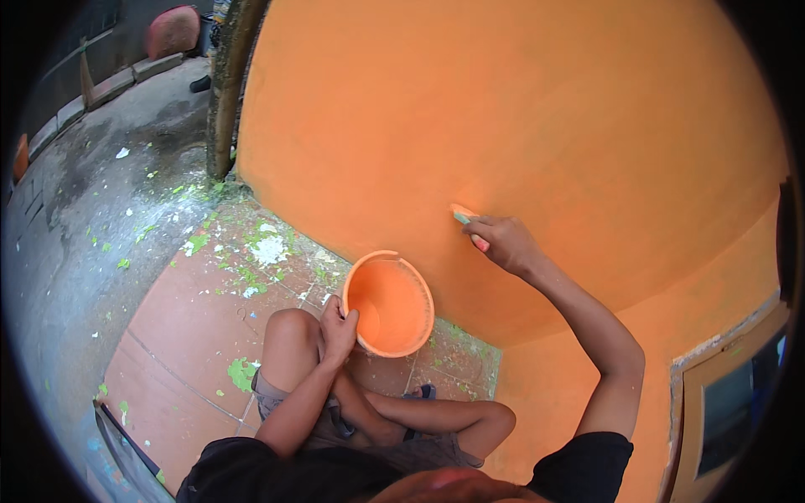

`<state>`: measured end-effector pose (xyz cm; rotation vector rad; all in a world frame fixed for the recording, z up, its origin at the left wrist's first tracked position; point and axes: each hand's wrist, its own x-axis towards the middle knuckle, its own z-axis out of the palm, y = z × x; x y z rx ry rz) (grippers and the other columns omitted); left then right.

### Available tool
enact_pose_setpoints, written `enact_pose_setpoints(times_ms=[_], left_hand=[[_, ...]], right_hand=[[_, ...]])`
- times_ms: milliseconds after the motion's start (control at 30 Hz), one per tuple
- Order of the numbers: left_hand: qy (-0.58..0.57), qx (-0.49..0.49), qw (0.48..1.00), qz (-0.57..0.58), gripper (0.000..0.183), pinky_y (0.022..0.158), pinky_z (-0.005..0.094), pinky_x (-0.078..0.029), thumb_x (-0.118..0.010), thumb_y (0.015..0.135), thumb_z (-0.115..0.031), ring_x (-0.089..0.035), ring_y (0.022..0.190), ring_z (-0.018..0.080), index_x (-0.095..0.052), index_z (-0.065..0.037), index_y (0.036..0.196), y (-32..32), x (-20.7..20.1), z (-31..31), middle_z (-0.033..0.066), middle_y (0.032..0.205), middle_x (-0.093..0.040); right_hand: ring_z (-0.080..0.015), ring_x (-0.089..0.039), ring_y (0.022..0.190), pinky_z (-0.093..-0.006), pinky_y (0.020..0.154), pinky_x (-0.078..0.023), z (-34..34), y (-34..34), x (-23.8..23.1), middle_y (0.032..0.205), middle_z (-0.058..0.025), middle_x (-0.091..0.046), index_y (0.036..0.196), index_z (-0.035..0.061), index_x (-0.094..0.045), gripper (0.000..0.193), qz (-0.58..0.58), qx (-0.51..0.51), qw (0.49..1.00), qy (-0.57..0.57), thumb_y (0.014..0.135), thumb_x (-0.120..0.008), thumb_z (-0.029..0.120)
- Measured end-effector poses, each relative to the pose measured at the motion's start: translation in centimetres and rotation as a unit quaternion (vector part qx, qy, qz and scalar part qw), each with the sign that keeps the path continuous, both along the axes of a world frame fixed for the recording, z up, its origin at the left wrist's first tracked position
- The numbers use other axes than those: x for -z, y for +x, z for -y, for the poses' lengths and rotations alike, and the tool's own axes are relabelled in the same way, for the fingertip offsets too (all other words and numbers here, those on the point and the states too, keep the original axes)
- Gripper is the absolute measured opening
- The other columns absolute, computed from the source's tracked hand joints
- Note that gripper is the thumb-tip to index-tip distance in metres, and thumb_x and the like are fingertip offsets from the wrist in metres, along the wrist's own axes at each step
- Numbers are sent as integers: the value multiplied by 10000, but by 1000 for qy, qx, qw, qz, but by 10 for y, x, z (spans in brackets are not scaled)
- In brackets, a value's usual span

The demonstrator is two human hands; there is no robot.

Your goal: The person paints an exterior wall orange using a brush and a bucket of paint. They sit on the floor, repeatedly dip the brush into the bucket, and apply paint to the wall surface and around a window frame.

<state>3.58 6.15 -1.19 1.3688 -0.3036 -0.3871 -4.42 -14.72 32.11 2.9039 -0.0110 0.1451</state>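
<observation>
My left hand [338, 330] grips the near left rim of an orange bucket [423, 331], its thumb over the edge. Orange paint [390, 302] coats the inside of the bucket, which is tilted so that its mouth faces up toward me. Held in my right hand [506, 242] is a paintbrush [462, 215], fingers wrapped round its handle. Its bristles, loaded with orange, touch or nearly touch the orange wall [436, 126]; which of the two I cannot tell. The handle's reddish end shows below my fingers.
Reddish floor tiles [184, 327] lie under my crossed legs, strewn with green and white paint flakes [268, 250]. A post [225, 92] stands at the wall's left edge, beside grey concrete ground [101, 218]. At the lower right is a framed window [728, 411].
</observation>
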Motion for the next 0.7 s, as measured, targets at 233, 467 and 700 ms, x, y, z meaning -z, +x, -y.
enact_pose_setpoints(times_ms=[233,467,700], left_hand=[[-6,24,999,-24,198,558,333,-419,-654,793,-119,-493,600,148,-501,4,820,0,-6,-4,92,654,-495],[-14,31,999,-5,181,579,288,-408,-633,808,-81,-422,657,95,-468,-7,801,-2,7,2,39,696,-460],[-70,39,997,-22,143,601,244,-396,-581,833,-12,-425,672,75,-442,-31,803,-1,8,2,-6,723,-456]], right_hand=[[-98,-622,848,-255,770,-502,33,10,-239,944,-18,-681,987,-61,-672,151,366,20,925,95,958,-644,85],[-307,-687,869,-385,730,-556,28,20,-287,1041,-136,-681,1046,60,-639,147,394,21,833,-387,952,-617,171],[-295,-716,890,-389,770,-584,6,47,6,964,-230,-703,818,63,-582,261,-11,-52,969,-242,959,-575,283]])
